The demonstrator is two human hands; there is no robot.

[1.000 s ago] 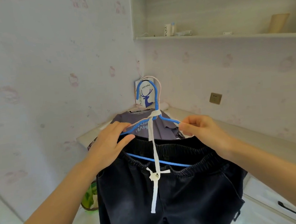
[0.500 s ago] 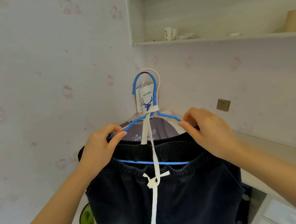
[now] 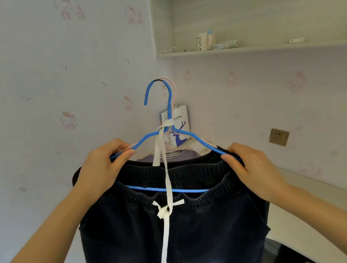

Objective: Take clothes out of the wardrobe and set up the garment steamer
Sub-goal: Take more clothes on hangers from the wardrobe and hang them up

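In front of the corner wall, both arms reach forward, raised. The left hand (image 3: 100, 170) pinches the left shoulder of the blue hanger (image 3: 170, 136), thumb over fingers; the right hand (image 3: 255, 172) has its grip closed round the right shoulder. Dark jeans (image 3: 178, 237) hang from the hanger's bar, above the bench (image 3: 316, 213).

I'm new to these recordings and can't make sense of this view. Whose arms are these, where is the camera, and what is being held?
There is no machine: a person wears one camera on the head, looking forward and down. The left hand and right hand each grip an end of a blue hanger. Dark jeans with a white drawstring hang from it. Behind, a purple garment and a paper bag sit on a white counter; a shelf above holds small items.
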